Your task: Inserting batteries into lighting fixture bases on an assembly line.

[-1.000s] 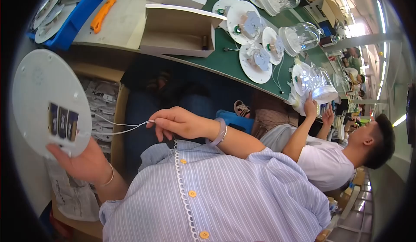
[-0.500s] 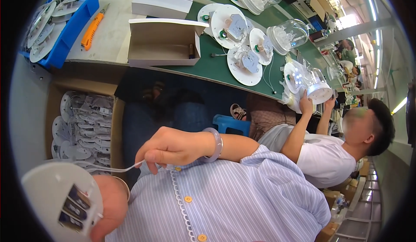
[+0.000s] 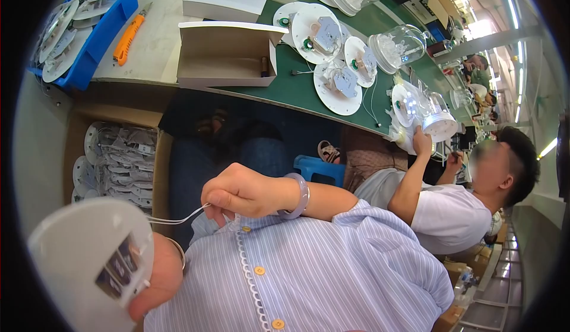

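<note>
My left hand, at the lower left, grips a round white base plate by its edge. A battery compartment with several dark cells faces up on the plate. From the plate's far side runs a thin white cable, curving to my right hand. That hand is closed, with thumb and finger pinching the cable. Beyond the plate stands a cardboard carton of bagged white discs. What is at the cable's end is hidden by my right fingers.
On the bench are a blue bin of discs, an orange utility knife, an open box, circuit-fitted discs and clear domes. At right, a co-worker handles a lit dome lamp near a blue stool.
The base plate has risen slightly and tilted in my left hand. My right hand has shifted a little right and up with the cable. The co-worker's far hand has come away from the lamp.
</note>
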A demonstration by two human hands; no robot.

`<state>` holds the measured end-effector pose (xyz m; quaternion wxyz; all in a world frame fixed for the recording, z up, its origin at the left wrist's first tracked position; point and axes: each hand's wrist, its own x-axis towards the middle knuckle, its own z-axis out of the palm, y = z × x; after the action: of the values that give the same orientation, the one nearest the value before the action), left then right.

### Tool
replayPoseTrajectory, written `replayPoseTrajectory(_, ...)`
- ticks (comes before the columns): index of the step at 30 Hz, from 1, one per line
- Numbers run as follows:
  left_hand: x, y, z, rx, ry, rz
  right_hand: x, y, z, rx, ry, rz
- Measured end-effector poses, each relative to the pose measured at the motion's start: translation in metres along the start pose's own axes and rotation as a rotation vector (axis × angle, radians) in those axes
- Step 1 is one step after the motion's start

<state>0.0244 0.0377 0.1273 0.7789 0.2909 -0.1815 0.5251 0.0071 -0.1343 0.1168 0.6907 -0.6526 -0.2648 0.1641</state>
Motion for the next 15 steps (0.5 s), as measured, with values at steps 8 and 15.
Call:
replayPoseTrajectory(8,-0.008,-0.003,-0.024,-0.572,-0.283,-1.357,-0.005,-0.003,-0.008,0.281,0.342,-0.112)
replayPoseTrajectory(15,-0.039,-0.019,-0.015,0.08,-0.402,-1.471,-0.025,-0.007,-0.014,0.413,0.585,-0.121)
